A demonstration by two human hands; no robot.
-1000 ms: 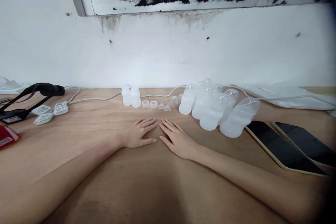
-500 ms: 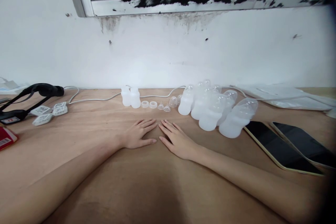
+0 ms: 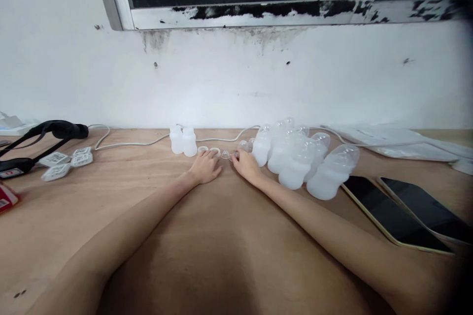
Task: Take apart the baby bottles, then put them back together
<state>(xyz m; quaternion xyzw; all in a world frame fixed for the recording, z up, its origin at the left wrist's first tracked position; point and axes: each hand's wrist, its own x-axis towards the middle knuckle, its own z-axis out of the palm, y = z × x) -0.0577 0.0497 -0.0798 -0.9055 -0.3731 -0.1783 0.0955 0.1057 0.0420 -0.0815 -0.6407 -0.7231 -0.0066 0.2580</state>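
Observation:
My left hand (image 3: 206, 166) reaches over two white screw rings (image 3: 202, 149), its fingertips at their near edges and its thumb held apart. To the right, my right hand (image 3: 247, 165) has thumb and forefinger closed at a clear bottle nipple, mostly hidden by the fingers. Another clear nipple (image 3: 225, 154) sits between the hands. Just behind my right hand are clear domed caps (image 3: 243, 145). Two open white baby-bottle bodies (image 3: 189, 142) stand behind and left of the rings.
Several capped baby bottles (image 3: 294, 172) cluster on the right, close to my right forearm. Beyond them lie two phones (image 3: 395, 216) and a flat plastic bag (image 3: 388, 140). A white cable (image 3: 136, 144) runs along the wall. At left are a black strapped headset (image 3: 66, 130) and white labelled pieces (image 3: 55, 158).
Both hands, lying flat on the table before, have moved forward to the small parts. The left is now at the rings, and the right has closed its fingertips on a nipple.

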